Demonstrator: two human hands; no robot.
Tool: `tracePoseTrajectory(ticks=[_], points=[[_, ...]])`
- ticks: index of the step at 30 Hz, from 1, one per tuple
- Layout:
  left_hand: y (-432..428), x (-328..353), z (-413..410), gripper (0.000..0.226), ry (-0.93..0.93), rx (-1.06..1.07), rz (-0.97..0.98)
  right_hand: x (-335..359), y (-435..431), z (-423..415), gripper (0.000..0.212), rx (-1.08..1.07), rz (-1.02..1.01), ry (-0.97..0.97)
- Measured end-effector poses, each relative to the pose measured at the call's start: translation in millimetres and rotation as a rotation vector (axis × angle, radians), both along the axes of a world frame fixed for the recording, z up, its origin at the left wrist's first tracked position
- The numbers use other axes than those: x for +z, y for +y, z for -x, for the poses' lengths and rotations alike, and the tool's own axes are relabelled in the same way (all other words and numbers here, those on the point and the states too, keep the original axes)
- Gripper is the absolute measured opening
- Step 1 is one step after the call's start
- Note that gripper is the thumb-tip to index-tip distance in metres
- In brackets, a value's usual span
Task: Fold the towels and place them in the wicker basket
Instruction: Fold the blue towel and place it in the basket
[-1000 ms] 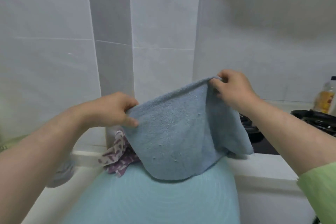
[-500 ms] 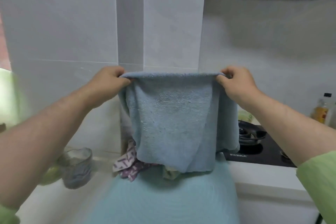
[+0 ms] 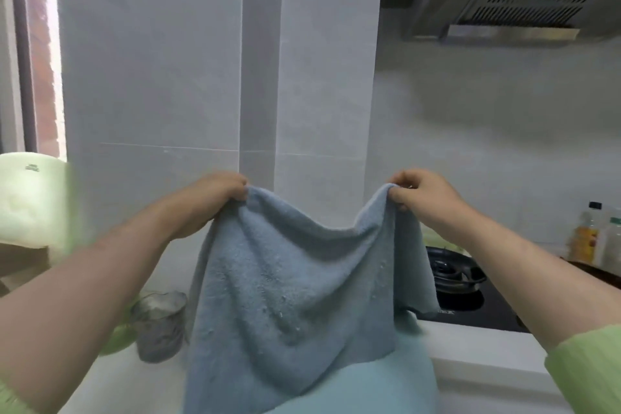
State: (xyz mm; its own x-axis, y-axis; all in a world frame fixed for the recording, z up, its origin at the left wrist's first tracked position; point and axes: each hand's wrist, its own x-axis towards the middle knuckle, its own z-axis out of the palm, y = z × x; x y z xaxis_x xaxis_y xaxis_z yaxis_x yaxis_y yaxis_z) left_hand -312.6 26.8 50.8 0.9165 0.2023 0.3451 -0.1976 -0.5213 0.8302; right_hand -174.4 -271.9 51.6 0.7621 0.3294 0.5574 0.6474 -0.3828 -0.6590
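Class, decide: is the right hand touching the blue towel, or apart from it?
Touching. The head view shows the right hand pinching the blue towel at its upper corner.

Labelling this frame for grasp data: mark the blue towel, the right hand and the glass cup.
blue towel (image 3: pixel 289 296), head view, middle of the hanging cloth.
right hand (image 3: pixel 426 198), head view, back of the hand.
glass cup (image 3: pixel 158 326), head view, its side wall.

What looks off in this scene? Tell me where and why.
Nothing is spilled or damaged. One oddity: the blue towel, pinched at its top corners by the left hand and right hand, sags in the middle, and its right edge hangs in front of the stove burner. No flame shows.
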Motion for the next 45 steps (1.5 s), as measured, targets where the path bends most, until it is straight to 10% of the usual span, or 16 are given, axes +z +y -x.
tracePoseTrajectory(ticks=[6,13,16,24,30,34,37,45], points=[[10.6,-38.3,-5.6,0.009,0.068,0.211,-0.375,-5.8,4.9,23.0,0.013,-0.104,0.134,-0.113],[-24.4,-124.2,-12.3,0.012,0.365,0.182,0.647,-74.3,24.7,24.2,0.021,0.011,0.111,0.629],[-29.5,-161.6,-15.2,0.017,0.302,0.15,0.768,-115.4,32.6,24.0,0.012,0.155,-0.003,0.742],[5.7,-213.1,15.7,0.023,0.116,0.263,-0.239,-190.3,2.6,14.5,0.018,0.155,0.212,0.471],[36.9,-237.2,30.5,0.026,0.464,0.38,-0.651,-219.5,-33.4,9.0,0.031,0.132,0.798,0.18],[41.2,-230.6,28.7,0.018,0.614,0.319,-0.654,-223.3,-30.5,9.4,0.018,0.026,0.682,0.214],[39.8,-223.7,29.0,0.017,0.599,0.313,-0.642,-221.1,-23.1,9.2,0.05,-0.041,0.651,0.287],[28.5,-223.7,39.5,0.022,0.15,0.482,-0.402,-215.9,-10.8,17.1,0.031,0.02,0.637,0.451]])
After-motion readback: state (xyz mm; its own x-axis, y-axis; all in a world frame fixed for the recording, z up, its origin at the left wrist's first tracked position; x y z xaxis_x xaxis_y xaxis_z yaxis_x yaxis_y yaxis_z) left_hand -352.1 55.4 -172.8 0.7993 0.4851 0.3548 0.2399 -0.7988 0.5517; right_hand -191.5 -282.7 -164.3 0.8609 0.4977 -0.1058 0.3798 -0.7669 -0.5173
